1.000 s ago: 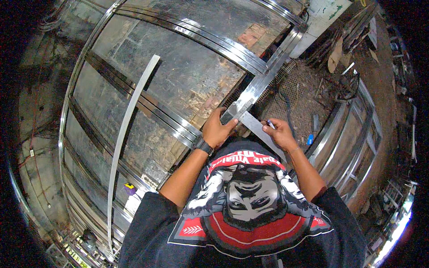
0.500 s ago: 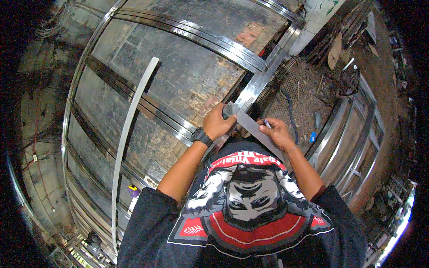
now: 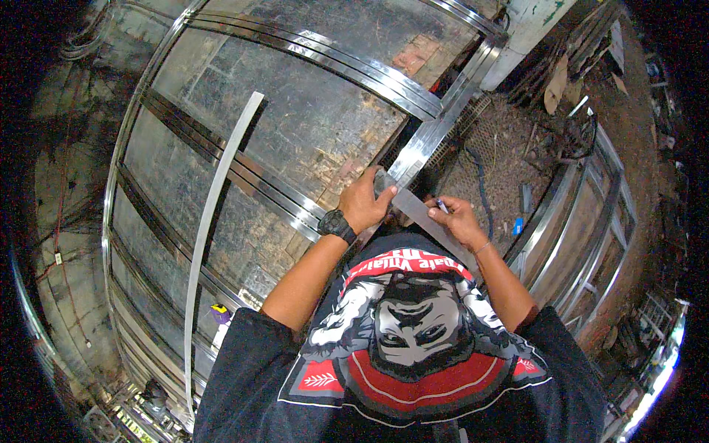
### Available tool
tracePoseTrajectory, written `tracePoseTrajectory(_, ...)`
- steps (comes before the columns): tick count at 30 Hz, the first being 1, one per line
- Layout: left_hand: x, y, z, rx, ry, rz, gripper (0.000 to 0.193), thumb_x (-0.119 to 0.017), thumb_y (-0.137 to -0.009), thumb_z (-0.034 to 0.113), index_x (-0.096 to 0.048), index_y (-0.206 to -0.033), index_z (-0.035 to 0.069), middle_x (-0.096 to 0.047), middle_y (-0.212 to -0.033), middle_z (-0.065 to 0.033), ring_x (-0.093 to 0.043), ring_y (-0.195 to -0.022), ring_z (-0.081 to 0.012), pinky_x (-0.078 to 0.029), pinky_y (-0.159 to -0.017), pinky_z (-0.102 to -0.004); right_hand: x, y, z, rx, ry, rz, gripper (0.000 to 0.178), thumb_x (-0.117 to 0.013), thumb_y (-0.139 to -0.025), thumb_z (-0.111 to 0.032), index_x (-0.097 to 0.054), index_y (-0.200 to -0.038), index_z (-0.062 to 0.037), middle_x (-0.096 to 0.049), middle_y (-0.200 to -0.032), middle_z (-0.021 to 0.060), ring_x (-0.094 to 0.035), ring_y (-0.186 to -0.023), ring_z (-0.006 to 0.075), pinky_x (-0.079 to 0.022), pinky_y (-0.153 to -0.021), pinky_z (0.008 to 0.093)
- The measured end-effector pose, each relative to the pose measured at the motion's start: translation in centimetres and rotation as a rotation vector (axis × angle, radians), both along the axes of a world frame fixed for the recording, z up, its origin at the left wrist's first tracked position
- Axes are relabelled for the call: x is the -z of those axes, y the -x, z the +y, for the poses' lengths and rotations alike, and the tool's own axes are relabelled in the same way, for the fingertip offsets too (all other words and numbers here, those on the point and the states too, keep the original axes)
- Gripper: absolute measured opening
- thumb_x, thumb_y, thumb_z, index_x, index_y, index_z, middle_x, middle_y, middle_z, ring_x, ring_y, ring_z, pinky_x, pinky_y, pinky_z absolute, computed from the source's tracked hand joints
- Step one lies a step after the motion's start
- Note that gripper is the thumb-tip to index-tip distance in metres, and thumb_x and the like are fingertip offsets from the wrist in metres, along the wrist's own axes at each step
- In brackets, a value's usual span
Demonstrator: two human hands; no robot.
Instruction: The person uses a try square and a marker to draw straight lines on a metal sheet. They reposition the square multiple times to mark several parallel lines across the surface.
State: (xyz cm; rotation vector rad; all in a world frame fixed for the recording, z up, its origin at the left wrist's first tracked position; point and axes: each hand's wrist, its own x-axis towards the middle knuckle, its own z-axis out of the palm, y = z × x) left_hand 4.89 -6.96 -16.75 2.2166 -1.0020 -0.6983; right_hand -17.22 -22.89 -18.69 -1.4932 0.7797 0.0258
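So right in the middle of the frame the person's left hand (image 3: 363, 201) is pressed down with its fingers closed over the upper end of a flat metal strip (image 3: 428, 221), which runs diagonally down toward the lower right across their lap area. There's a black wristwatch (image 3: 337, 224) on that wrist. The right hand (image 3: 459, 220) sits just right of center, resting on the strip's edge, fingers pinched together around a small blue-tipped pen (image 3: 442, 206), tip right at the metal. The strip's top end meets a shiny metal frame (image 3: 436, 133) that fills most of the upper left of the frame, lots of parallel steel rails over a grey scuffed panel. One loose long metal bar (image 3: 214, 221) lies slanted across the frame from upper middle down to the lower left. Off to the right there's dirt floor (image 3: 509, 159) with scrap bits, and another metal frame (image 3: 591, 221) along the right edge.
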Motion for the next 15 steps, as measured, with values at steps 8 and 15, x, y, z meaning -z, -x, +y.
tracePoseTrajectory(8, 2.0, 0.2, 0.1, 0.072, 0.144, -0.045, 0.067, -0.069, -0.092, 0.046, -0.053, -0.136, -0.002, -0.072, -0.092, -0.0271, -0.072, -0.083, -0.0448, -0.056, -0.075, -0.0505, -2.3, -2.9, 1.8, 0.016, 0.296, 0.200, 0.042, -0.079, -0.088, -0.042, -0.074, -0.092, -0.0004, -0.072, -0.079, 0.0110, -0.064, -0.072, 0.0178, -0.052, -0.068, 0.0368)
tracePoseTrajectory(15, 0.9, 0.0, -0.2, 0.092, -0.064, 0.132, 0.070, -0.073, -0.089, 0.045, -0.052, -0.135, -0.004, -0.070, -0.093, -0.0289, -0.070, -0.085, -0.0463, -0.056, -0.077, -0.0512, -0.5, -5.9, 3.0, 0.203, 0.157, 0.058, 0.043, -0.078, -0.089, -0.042, -0.074, -0.086, 0.0006, -0.069, -0.070, 0.0111, -0.063, -0.064, 0.0166, -0.049, -0.061, 0.0377)
